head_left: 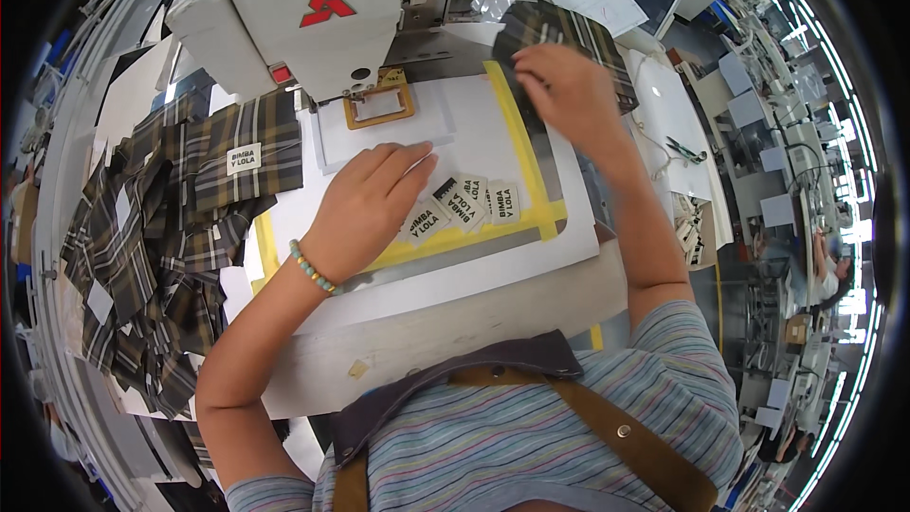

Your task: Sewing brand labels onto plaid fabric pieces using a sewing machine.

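Observation:
My left hand (365, 209), a beaded bracelet on its wrist, reaches over the white work surface with fingers stretched out and nothing visibly held. Beside its fingertips lie several small pale fabric labels (502, 201) with dark lettering, partly overlapping. At the back right, my right hand (573, 100) is above dark plaid fabric pieces (607, 47), its fingers bent and thumb apart, with nothing seen between them. Ahead of my left hand, a small tan rectangular frame (379, 106) sits under the head of a white sewing machine (303, 14), on a clear plate.
Left of the machine lies a heap of plaid pieces (142, 256); a label rests on the top piece. Yellow tape (521, 133) borders the work area. At the right are green-handled thread snips (686, 150), a box of labels (694, 228) and paper sheets (597, 0).

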A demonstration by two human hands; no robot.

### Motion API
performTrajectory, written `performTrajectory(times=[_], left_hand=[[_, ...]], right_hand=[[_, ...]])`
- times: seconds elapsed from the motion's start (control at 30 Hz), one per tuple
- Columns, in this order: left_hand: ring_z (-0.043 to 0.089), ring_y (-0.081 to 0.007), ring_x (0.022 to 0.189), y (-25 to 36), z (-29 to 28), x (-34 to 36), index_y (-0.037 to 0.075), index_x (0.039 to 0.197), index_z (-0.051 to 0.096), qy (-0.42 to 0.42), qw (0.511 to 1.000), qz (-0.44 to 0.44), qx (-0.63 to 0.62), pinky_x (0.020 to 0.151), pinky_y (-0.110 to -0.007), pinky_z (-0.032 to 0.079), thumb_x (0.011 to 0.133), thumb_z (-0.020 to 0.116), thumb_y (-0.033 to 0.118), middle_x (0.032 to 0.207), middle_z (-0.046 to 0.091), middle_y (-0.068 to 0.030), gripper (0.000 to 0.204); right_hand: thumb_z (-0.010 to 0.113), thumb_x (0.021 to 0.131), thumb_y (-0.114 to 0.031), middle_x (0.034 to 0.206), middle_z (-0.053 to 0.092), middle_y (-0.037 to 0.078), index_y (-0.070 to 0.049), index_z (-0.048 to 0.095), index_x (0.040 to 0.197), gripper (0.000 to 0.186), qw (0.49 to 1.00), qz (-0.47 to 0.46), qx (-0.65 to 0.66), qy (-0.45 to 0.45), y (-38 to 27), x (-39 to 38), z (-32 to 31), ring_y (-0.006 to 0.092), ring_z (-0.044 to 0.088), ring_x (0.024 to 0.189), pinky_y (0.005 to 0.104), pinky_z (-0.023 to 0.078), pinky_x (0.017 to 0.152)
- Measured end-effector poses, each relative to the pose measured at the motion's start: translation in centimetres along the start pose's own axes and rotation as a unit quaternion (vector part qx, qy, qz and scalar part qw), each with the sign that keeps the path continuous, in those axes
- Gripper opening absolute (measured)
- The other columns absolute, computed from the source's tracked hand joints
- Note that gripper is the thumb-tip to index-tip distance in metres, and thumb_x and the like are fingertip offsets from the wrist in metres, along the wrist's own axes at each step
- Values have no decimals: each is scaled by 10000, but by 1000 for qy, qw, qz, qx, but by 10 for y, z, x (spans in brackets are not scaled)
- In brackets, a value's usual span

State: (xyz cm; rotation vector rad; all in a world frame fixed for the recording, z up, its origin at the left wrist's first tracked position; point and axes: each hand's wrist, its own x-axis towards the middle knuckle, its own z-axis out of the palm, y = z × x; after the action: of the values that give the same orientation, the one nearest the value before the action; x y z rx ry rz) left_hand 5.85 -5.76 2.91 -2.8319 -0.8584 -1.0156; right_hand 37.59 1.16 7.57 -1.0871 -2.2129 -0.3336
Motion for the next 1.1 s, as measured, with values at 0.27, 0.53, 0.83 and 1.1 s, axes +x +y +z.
performTrajectory(times=[0.27, 0.53, 0.83, 1.1], left_hand=[[681, -306, 1099, -14, 36, 27, -18, 1210, 693, 24, 997, -5, 69, 942, -407, 586, 887, 723, 66, 1251, 693, -132, 334], [654, -266, 985, -34, 38, 13, 9, 1013, 708, -49, 988, 38, 140, 880, -383, 574, 803, 688, 75, 1022, 664, -84, 222], [648, -241, 968, -45, 13, -14, 17, 1036, 719, -81, 966, 46, 241, 838, -366, 560, 831, 698, 75, 1021, 674, -72, 215], [640, -286, 1154, -52, -14, -54, -25, 1225, 710, -79, 965, -67, 241, 972, -406, 544, 858, 695, 96, 1282, 706, -122, 387]], right_hand=[[745, 833, -70, 935, 734, 63, -55, 727, 889, 61, 991, -76, 15, -106, -62, -27, 51, 285, 720, 857, 415, 583, 698], [705, 801, -78, 912, 706, 38, -61, 743, 891, 99, 994, -79, -23, -70, -45, -42, 38, 237, 698, 882, 375, 563, 713], [742, 857, -86, 1051, 773, 42, -40, 782, 1005, 160, 991, -95, -35, -90, -41, -33, 60, 234, 731, 965, 370, 600, 789], [728, 984, -253, 1353, 715, 94, -21, 744, 1275, 372, 981, -25, 76, -179, -50, -28, 52, 293, 624, 1308, 421, 526, 1094]])
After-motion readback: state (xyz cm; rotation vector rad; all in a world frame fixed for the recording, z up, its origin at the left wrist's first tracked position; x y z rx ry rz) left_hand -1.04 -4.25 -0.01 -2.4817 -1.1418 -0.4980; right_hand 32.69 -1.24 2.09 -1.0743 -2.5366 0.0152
